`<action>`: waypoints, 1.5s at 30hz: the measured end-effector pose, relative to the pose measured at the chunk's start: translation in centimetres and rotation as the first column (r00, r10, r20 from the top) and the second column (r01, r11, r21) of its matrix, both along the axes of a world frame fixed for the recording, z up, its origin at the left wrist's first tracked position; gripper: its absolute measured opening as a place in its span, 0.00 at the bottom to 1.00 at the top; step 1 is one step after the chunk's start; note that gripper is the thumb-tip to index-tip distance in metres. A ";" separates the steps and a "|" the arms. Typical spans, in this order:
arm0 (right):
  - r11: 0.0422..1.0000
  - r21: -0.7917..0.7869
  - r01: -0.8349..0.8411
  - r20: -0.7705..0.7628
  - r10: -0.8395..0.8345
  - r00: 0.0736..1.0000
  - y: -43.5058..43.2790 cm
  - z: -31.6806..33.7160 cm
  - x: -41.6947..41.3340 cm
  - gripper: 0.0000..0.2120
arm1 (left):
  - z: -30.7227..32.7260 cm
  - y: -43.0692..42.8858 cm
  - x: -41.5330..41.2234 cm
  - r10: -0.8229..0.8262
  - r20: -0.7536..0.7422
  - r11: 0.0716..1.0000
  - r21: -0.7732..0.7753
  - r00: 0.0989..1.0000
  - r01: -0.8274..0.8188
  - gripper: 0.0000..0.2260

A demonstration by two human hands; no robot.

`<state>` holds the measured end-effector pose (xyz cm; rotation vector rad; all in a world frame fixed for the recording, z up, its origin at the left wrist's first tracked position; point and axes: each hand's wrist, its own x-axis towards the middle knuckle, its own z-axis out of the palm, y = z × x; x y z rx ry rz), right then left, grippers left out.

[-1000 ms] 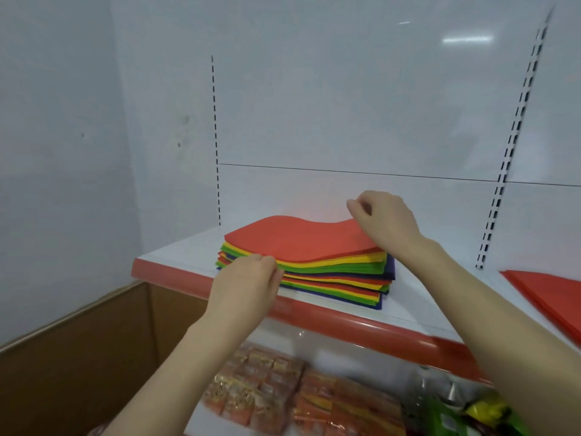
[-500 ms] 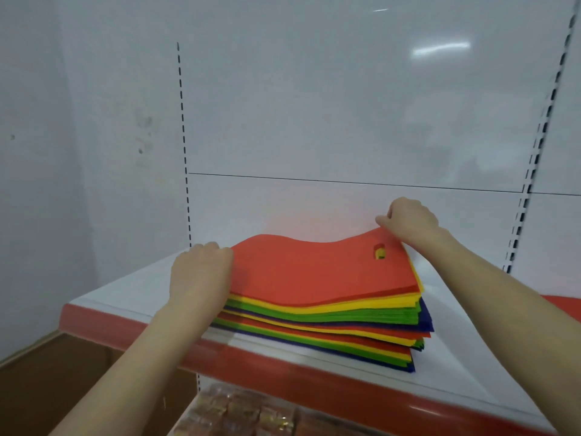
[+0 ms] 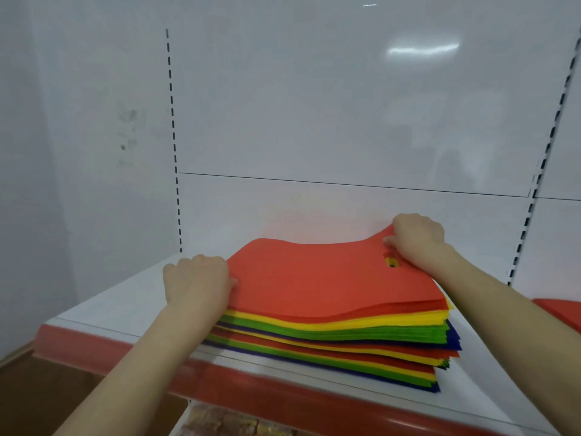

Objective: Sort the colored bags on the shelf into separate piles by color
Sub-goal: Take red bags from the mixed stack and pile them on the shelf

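Two hands: apart, one at each end of the top red bag (image 3: 314, 278).
Left hand (image 3: 199, 283): grips the bag's left edge.
Right hand (image 3: 418, 240): pinches its far corner by the handle hole (image 3: 391, 262).
Pile of bags (image 3: 345, 341): red, yellow, green and blue, lying on the white shelf (image 3: 119, 306).

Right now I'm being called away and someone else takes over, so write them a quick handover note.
Left grip holds the top red bag at its left edge; right grip pinches its far right corner by the handle hole.
The bag tops the mixed stack of red, yellow, green and blue bags on the white shelf.
Done: a red pile is begun at the shelf's right.
Left: move this bag there, then sort the rest.
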<state>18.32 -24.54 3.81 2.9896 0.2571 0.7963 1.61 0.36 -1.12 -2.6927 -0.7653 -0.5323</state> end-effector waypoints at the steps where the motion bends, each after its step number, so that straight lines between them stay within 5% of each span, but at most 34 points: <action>1: 1.000 -0.022 0.000 0.019 0.000 1.000 0.0 0.0 -0.1 0.12 | 0.0 0.0 -0.2 -0.009 0.010 1.000 0.005 1.000 0.009 0.17; 7: 0.998 -0.052 -0.023 0.113 0.029 0.993 -0.3 -0.2 -0.4 0.11 | -0.6 -0.1 -0.8 -0.198 0.229 0.980 0.075 0.953 0.186 0.11; 13: 0.980 0.174 -0.096 0.174 0.065 0.983 -0.7 0.0 -0.8 0.12 | -1.0 0.7 -1.2 -0.305 0.339 0.952 0.066 0.890 0.300 0.23; 17: 0.842 0.506 -0.188 0.172 0.115 0.978 -0.9 0.9 -1.7 0.14 | -1.0 1.0 -1.6 -0.347 0.481 0.929 0.058 0.805 0.366 0.25; 23: 0.606 0.741 -0.289 0.260 0.137 0.956 -2.3 2.4 -4.8 0.15 | -1.3 1.7 -2.1 -0.268 0.579 0.916 -0.094 0.770 0.390 0.08; 34: 0.578 0.792 -0.195 0.335 -0.145 0.931 -11.4 -0.1 -12.5 0.15 | -0.8 -6.2 -4.1 -0.441 0.602 0.788 -0.096 0.666 0.608 0.07; 45: 0.580 0.815 -0.015 0.310 -0.414 0.856 -29.3 -2.0 -18.8 0.15 | 0.5 -22.9 -4.7 -0.647 0.607 0.528 -0.079 0.461 0.846 0.05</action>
